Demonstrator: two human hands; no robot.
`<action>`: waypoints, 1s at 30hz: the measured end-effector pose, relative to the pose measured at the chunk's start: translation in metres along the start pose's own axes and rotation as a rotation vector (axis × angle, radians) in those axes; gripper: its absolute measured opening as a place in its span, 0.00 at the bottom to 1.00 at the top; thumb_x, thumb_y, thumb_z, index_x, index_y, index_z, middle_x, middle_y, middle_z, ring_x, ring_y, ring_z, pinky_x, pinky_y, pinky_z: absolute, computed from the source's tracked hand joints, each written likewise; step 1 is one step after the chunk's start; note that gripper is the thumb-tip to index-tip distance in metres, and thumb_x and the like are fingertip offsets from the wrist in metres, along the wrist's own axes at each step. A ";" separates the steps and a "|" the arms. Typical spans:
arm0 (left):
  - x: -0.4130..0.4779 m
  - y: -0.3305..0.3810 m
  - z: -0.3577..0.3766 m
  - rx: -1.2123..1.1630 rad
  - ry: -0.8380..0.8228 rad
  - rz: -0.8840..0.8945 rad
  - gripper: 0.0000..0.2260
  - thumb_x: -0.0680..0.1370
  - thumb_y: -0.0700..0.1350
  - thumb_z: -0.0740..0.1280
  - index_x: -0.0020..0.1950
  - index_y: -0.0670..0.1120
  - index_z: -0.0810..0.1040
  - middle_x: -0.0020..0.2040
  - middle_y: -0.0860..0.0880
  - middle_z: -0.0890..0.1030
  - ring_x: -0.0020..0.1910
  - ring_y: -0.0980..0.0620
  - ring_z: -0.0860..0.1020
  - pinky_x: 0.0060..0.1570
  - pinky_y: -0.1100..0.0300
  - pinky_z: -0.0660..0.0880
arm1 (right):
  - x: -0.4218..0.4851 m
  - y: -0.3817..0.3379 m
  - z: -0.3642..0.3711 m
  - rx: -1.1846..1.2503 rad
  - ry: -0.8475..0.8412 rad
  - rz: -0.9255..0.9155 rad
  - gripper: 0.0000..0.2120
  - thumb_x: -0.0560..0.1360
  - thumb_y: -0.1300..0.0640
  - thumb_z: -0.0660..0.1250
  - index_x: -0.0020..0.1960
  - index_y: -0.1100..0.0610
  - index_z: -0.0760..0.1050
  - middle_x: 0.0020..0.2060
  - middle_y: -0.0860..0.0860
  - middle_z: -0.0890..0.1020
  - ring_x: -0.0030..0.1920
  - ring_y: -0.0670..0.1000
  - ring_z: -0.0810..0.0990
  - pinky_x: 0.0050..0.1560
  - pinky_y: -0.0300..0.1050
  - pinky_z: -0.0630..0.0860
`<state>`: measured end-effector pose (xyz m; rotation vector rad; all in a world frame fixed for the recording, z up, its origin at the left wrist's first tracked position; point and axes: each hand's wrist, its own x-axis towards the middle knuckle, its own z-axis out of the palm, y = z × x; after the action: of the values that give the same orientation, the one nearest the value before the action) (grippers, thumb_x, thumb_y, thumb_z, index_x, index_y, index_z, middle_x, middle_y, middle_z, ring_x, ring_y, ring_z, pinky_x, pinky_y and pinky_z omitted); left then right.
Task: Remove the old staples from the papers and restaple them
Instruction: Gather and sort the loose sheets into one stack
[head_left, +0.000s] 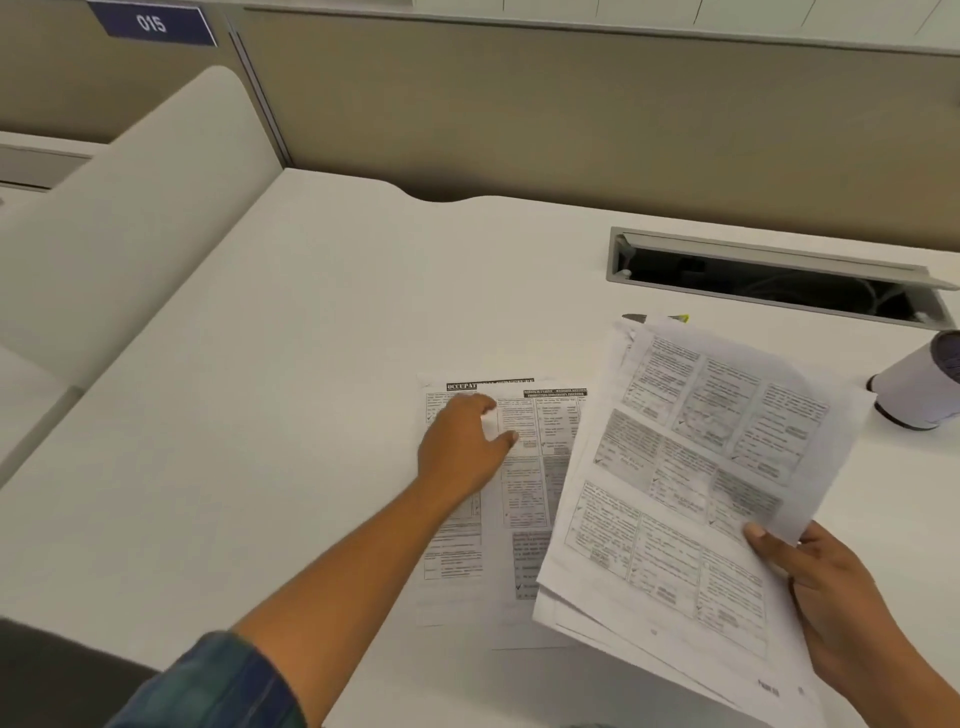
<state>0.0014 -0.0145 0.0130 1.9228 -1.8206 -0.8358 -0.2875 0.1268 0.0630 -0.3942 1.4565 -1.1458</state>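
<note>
On the head camera I see the left hand (462, 447) resting with fingers loosely spread on two overlapping printed sheets (519, 499) that lie flat on the white bench (311, 415). The right hand (826, 592) grips a thick sheaf of papers (691, 467) by its near right edge, thumb on top, holding it tilted over the flat sheets' right side. A white cup (914, 384) stands farther right, near an open cable hatch (769, 280).

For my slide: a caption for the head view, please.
Left hand rests on loose papers on the desk; right hand holds a stack.
</note>
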 end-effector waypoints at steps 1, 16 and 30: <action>0.011 -0.003 -0.001 0.088 0.016 0.003 0.28 0.71 0.59 0.73 0.68 0.49 0.73 0.65 0.49 0.75 0.62 0.49 0.75 0.58 0.51 0.75 | 0.000 0.000 -0.001 0.007 0.000 -0.002 0.17 0.70 0.61 0.70 0.58 0.59 0.78 0.51 0.58 0.86 0.45 0.59 0.87 0.40 0.56 0.84; 0.059 -0.004 0.003 0.380 -0.068 0.038 0.40 0.62 0.66 0.75 0.69 0.51 0.72 0.73 0.46 0.63 0.72 0.44 0.59 0.68 0.48 0.60 | 0.009 0.004 -0.001 0.033 0.032 0.003 0.11 0.78 0.67 0.62 0.58 0.59 0.78 0.48 0.55 0.87 0.43 0.55 0.87 0.35 0.47 0.83; 0.044 -0.005 0.008 -0.066 0.039 0.036 0.29 0.68 0.46 0.79 0.66 0.52 0.74 0.51 0.51 0.82 0.54 0.48 0.80 0.57 0.53 0.75 | 0.021 0.008 0.004 0.043 0.038 0.028 0.12 0.78 0.67 0.63 0.59 0.60 0.78 0.50 0.57 0.87 0.44 0.56 0.87 0.37 0.49 0.84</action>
<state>-0.0001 -0.0567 -0.0032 1.8473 -1.7770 -0.8299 -0.2865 0.1119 0.0457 -0.3224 1.4630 -1.1657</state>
